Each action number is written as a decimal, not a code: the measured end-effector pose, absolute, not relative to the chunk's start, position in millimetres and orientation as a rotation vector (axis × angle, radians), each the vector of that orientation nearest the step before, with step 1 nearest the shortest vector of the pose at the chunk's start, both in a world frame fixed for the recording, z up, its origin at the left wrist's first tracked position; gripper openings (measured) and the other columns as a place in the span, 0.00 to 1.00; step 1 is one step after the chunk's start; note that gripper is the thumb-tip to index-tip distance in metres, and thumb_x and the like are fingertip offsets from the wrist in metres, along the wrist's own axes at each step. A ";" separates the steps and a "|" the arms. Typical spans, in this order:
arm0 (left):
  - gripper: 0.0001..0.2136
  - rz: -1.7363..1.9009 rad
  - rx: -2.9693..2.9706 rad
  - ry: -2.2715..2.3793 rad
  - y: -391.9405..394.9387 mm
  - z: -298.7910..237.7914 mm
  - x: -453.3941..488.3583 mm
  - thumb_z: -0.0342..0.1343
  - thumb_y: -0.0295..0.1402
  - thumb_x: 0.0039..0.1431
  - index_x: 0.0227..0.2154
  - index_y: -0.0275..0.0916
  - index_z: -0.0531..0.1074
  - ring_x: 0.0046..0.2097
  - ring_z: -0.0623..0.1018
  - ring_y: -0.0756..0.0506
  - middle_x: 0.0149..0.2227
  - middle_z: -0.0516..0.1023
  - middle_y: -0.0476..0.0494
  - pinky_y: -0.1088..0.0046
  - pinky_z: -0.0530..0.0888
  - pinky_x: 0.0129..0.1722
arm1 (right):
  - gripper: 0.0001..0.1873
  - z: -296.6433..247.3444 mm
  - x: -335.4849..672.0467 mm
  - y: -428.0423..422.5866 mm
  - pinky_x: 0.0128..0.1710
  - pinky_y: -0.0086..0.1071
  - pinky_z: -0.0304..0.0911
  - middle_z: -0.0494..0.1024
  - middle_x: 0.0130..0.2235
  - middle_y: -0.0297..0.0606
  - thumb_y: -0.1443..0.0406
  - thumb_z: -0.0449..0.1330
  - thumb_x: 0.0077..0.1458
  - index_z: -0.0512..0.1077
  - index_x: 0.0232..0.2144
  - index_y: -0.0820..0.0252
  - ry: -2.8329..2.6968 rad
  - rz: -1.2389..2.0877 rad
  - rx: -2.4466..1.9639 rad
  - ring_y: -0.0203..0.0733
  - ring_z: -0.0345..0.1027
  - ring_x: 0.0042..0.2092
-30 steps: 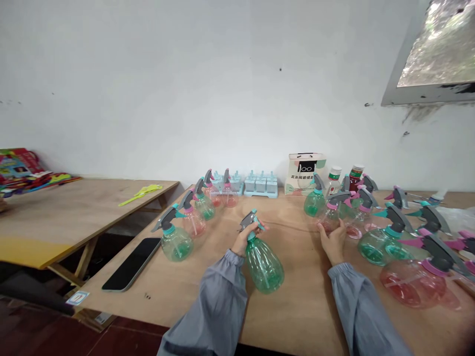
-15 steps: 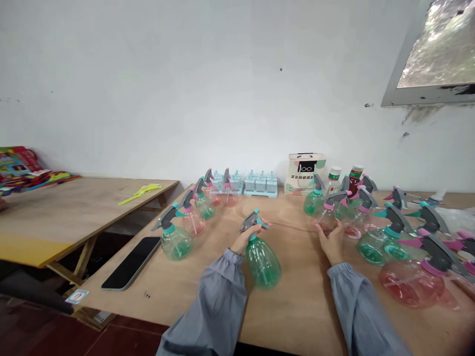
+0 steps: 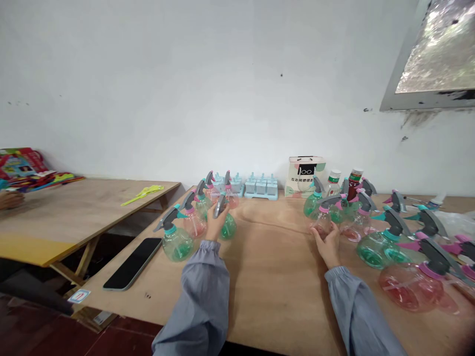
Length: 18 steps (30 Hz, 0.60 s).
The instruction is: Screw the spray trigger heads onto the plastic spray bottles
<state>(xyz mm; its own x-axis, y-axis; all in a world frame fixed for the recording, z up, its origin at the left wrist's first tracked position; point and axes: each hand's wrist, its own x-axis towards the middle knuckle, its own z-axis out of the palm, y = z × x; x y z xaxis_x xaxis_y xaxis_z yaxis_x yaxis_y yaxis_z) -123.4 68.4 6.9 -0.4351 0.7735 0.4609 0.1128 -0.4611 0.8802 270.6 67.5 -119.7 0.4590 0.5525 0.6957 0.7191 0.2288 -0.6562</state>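
My left hand is closed round the neck of a green spray bottle, just right of the left row of bottles. Its grey trigger head sticks up above my fingers. In that row stand a green-bodied bottle in front, then a pink one and others behind. On the right, my right hand grips the lower body of a pink spray bottle with a grey head and pink nozzle. Several more spray bottles, such as a large pink one and a green one, crowd beside it.
A black phone lies at the table's left edge. Light blue ice-pop moulds, a paper bag and two capped bottles stand by the wall. Another person's hand shows at the neighbouring table.
My left hand has carried the green spray bottle left and away from me, toward the left row. My right hand stays at the pink bottle, almost unmoved.
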 end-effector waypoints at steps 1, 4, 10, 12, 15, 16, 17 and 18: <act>0.10 1.970 1.295 1.291 77.5 7.8 -128.1 0.66 0.37 0.44 0.28 0.37 0.77 0.32 0.74 0.47 0.28 0.77 0.47 0.70 0.71 0.33 | 0.54 -119.8 268.7 66.9 0.58 0.56 0.59 0.66 0.58 0.65 0.32 0.51 0.51 0.56 0.61 0.71 -1.192 -0.155 -1.445 0.65 0.62 0.60; 0.08 2.022 1.256 1.340 105.1 11.2 -136.0 0.65 0.35 0.44 0.23 0.37 0.74 0.30 0.72 0.47 0.23 0.72 0.50 0.70 0.70 0.32 | 0.53 -121.3 263.3 65.6 0.56 0.56 0.61 0.67 0.57 0.64 0.33 0.53 0.50 0.57 0.61 0.70 -1.188 -0.128 -1.470 0.65 0.64 0.58; 0.07 2.076 1.279 1.362 149.6 16.7 -137.1 0.65 0.33 0.45 0.26 0.37 0.73 0.32 0.72 0.48 0.23 0.70 0.53 0.71 0.71 0.36 | 0.53 -126.3 251.4 63.2 0.53 0.54 0.64 0.68 0.56 0.64 0.33 0.54 0.49 0.56 0.61 0.68 -1.221 -0.061 -1.425 0.62 0.67 0.56; 0.09 2.067 1.315 1.350 158.2 17.6 -135.8 0.65 0.32 0.46 0.30 0.36 0.74 0.34 0.73 0.49 0.26 0.72 0.52 0.71 0.72 0.39 | 0.53 -127.1 247.5 62.3 0.52 0.55 0.64 0.69 0.55 0.64 0.32 0.54 0.49 0.56 0.61 0.68 -1.230 -0.031 -1.428 0.63 0.68 0.55; 0.12 2.039 1.365 1.352 164.8 19.7 -133.6 0.66 0.32 0.49 0.35 0.34 0.73 0.38 0.74 0.49 0.31 0.75 0.51 0.71 0.72 0.44 | 0.53 -126.9 243.6 61.1 0.53 0.55 0.63 0.70 0.55 0.64 0.32 0.54 0.48 0.57 0.60 0.68 -1.245 -0.020 -1.421 0.63 0.68 0.55; 0.14 2.038 1.385 1.367 165.4 20.6 -133.0 0.66 0.32 0.50 0.38 0.33 0.71 0.41 0.74 0.49 0.35 0.76 0.49 0.70 0.71 0.47 | 0.53 -126.7 242.8 60.7 0.53 0.56 0.63 0.70 0.55 0.64 0.32 0.54 0.48 0.57 0.60 0.68 -1.250 -0.019 -1.415 0.63 0.67 0.55; 0.17 2.043 1.405 1.383 165.1 21.4 -132.6 0.66 0.32 0.51 0.42 0.32 0.70 0.44 0.74 0.48 0.39 0.77 0.47 0.69 0.70 0.50 | 0.53 -126.3 242.4 60.3 0.53 0.55 0.63 0.70 0.55 0.64 0.32 0.54 0.48 0.58 0.60 0.68 -1.251 -0.019 -1.412 0.63 0.67 0.56; 0.21 2.061 1.422 1.405 163.8 22.1 -132.4 0.67 0.32 0.51 0.46 0.32 0.67 0.49 0.74 0.46 0.45 0.76 0.44 0.67 0.69 0.53 | 0.53 -125.8 242.1 59.9 0.54 0.55 0.63 0.70 0.55 0.64 0.32 0.54 0.48 0.58 0.60 0.67 -1.248 -0.018 -1.412 0.63 0.67 0.56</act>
<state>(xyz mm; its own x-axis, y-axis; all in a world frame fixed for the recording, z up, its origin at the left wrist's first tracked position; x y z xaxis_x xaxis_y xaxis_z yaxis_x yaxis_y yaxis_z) -132.4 163.8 22.1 -0.4818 0.6676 0.5676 0.2842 -0.4937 0.8219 242.1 59.9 -125.8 0.4262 0.6404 0.6390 0.6582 0.2651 -0.7046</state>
